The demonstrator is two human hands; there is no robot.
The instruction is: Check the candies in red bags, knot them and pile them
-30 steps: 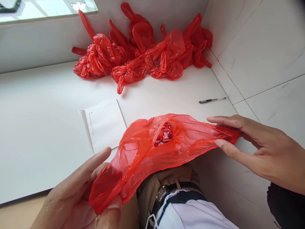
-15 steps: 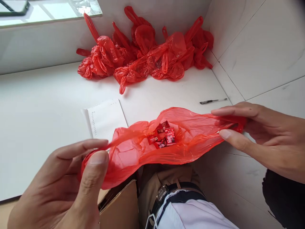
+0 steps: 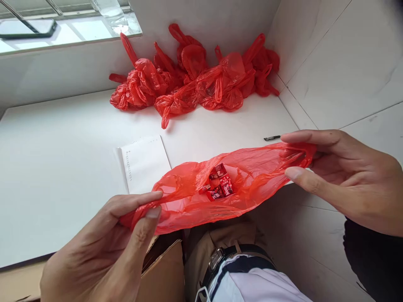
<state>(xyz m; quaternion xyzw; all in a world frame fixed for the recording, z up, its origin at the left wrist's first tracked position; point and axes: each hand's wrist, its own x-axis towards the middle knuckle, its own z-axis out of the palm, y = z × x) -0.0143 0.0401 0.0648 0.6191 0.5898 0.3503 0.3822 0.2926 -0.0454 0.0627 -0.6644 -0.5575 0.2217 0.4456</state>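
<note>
A red plastic bag point(image 3: 252, 167) is stretched between my two hands, its mouth spread and facing up. My left hand point(image 3: 110, 243) grips the bag's left end, thumb and index finger close together over the film. At the other end, my right hand point(image 3: 340, 172) has the bag hooked over its fingers, with the thumb pressing along the near edge. Inside, near the middle, lie several small wrapped candies point(image 3: 226, 184) in red and dark wrappers with print on them. Part of one candy is covered by a fold of the bag.
Several tied red plastic bags point(image 3: 145, 84) are heaped against the wall at the back of the white table point(image 3: 63, 167). A written notepad point(image 3: 147, 163) and a pen point(image 3: 271, 138) lie nearer. A cardboard box point(image 3: 166, 272) stands below; a phone point(image 3: 28, 29) rests on the sill.
My left hand has moved right and slightly inward, bringing the bag's ends closer together. The bag's left side has slackened, and a fold now covers more of one candy. The view has shifted a little.
</note>
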